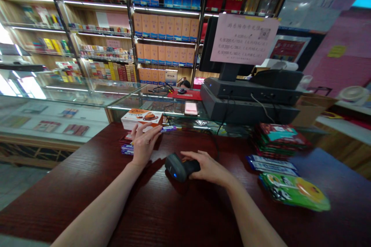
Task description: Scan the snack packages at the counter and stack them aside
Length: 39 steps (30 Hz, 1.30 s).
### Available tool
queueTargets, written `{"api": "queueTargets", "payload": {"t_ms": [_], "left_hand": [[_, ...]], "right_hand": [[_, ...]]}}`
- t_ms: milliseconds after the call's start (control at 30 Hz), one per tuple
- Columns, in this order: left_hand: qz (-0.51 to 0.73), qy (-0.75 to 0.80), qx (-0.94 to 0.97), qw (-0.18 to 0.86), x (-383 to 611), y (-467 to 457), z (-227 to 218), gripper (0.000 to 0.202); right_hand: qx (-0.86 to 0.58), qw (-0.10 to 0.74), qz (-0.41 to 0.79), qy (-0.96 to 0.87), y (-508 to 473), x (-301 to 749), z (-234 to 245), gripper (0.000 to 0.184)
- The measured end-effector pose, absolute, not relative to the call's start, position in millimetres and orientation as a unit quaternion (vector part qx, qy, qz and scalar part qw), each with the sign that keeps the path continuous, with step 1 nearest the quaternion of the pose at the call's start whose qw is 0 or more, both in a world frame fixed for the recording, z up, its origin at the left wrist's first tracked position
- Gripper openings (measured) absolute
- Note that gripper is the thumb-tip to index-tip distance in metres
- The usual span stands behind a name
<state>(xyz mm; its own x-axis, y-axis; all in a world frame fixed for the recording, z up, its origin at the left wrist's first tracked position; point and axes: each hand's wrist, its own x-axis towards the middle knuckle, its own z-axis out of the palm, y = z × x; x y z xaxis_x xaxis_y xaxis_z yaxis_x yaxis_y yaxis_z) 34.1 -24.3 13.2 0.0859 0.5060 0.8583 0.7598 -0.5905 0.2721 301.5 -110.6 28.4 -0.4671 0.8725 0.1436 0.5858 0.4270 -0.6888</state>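
My left hand (pixel 144 140) is over the left part of the dark wooden counter (pixel 87 177), pinching one end of a slim purple-wrapped snack bar (pixel 169 128) at its fingertips. Just behind that hand stands a white and orange Dove box (pixel 142 118). Below the box and partly covered by the hand is a small stack of purple and red packets (pixel 126 149). My right hand (pixel 207 166) is closed around the handle of a black barcode scanner (pixel 176 167). The scanner's head points left, and a blue light glows on it.
On the right lie a stack of dark red packets (pixel 279 137), blue-purple bars (pixel 273 166) and a green panda-print bag (pixel 294 191). A monitor with a pink paper sign (pixel 243 40) stands on a black till (pixel 246 102). Behind the glass case (pixel 156 102) are stocked shelves.
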Motion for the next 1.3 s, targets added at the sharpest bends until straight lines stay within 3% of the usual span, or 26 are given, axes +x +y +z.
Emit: {"api": "queueTargets", "payload": {"t_ms": [500, 1033, 1300], "left_hand": [[-0.516, -0.434, -0.73, 0.11, 35.3, -23.3, 11.3, 0.022], [-0.523, -0.419, -0.733, 0.116, 36.1, -21.8, 10.5, 0.022], [-0.534, -0.427, -0.722, 0.104, 35.9, -20.5, 10.1, 0.021]], "right_hand": [[-0.456, 0.386, 0.247, -0.763, -112.4, 301.6, 39.9, 0.079], [-0.469, 0.341, 0.248, -0.776, -114.6, 301.0, 41.0, 0.079], [-0.431, 0.278, 0.276, -0.813, -113.3, 299.4, 36.7, 0.078]]}}
